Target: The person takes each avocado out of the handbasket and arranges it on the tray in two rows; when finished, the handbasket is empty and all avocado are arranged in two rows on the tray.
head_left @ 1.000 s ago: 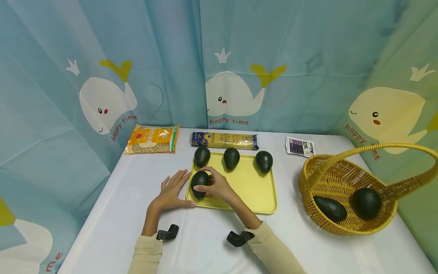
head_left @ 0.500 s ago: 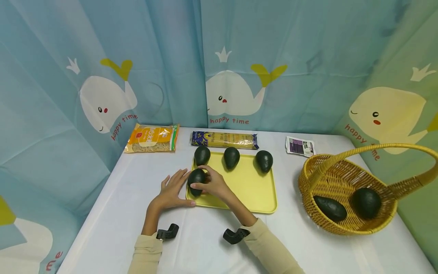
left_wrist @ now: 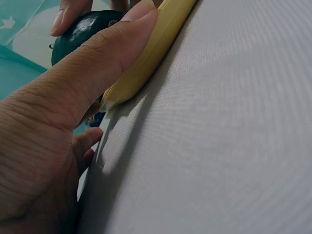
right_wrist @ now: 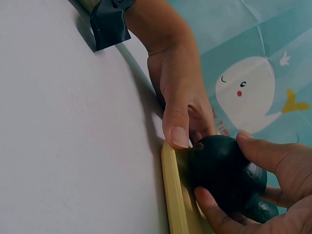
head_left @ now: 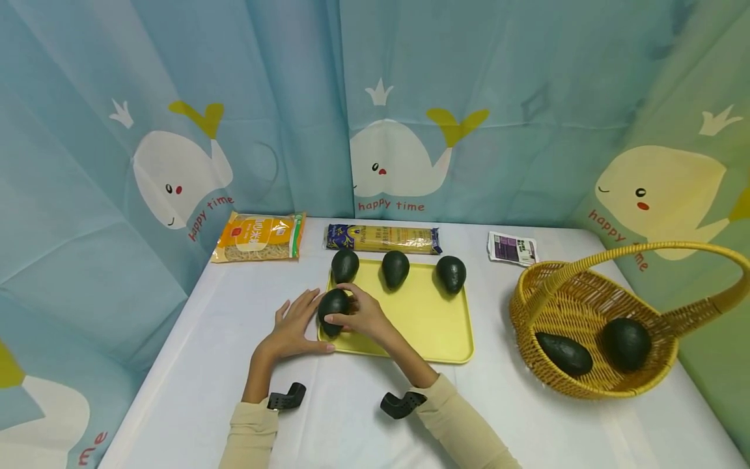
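An avocado (head_left: 332, 309) is gripped by the right hand (head_left: 366, 318) at the near left corner of a yellow tray (head_left: 422, 326); it is pinched between thumb and fingers, the thumb on its near side and the fingers toward its far side. A stem mark is shown on it in both wrist views. Whether its underside is in contact with the tray cannot be told. The left hand (head_left: 290, 332) is placed just beside the tray's left edge, its fingers extended toward the far side and the thumb spread wide from them, with the thumb tip laid at the near left corner; nothing is gripped by it. Along the tray's far side three more avocados are set apart: a far-left avocado (head_left: 345, 266), a middle avocado (head_left: 395, 270) and a far-right avocado (head_left: 451, 274). To the right, a wicker basket (head_left: 527, 355) with a tall handle is noted, in which a slender avocado (head_left: 564, 354) and a rounder avocado (head_left: 625, 344) are contained, well apart from the hands. Beyond the tray, an orange bag (head_left: 258, 238), a blue-and-yellow packet (head_left: 383, 239) and a white-and-purple sachet (head_left: 512, 249) are laid, left to right, on the white-covered table (head_left: 351, 423).
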`<state>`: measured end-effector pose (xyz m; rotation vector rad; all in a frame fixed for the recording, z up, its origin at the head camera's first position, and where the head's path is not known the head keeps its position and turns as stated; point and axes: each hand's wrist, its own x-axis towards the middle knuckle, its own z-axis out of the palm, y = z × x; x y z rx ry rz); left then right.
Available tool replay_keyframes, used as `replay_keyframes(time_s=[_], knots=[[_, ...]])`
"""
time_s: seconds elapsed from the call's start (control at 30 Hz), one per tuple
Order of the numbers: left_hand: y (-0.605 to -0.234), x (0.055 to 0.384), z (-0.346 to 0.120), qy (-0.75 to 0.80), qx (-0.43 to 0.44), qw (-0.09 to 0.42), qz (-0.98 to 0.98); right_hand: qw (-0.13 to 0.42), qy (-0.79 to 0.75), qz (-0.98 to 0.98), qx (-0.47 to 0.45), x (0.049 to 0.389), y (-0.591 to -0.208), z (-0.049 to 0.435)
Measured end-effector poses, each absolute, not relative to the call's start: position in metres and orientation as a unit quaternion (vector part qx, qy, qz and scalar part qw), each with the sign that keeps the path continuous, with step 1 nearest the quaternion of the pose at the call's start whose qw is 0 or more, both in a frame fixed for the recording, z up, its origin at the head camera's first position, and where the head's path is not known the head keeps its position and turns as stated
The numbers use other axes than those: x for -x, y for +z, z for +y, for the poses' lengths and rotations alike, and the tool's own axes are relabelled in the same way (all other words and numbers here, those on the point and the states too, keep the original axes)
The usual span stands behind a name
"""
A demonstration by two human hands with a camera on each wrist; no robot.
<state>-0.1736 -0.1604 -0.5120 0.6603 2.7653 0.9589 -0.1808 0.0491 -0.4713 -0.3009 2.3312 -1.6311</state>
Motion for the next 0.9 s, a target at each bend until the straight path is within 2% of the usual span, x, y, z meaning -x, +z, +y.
replay_keyframes(time_s=[0.9], knots=[[-0.512,0.174,-0.159,0.305,-0.216,0.067,0.925,0.126,-0.549,0.821,0.090,0.174,-0.469,0.059]])
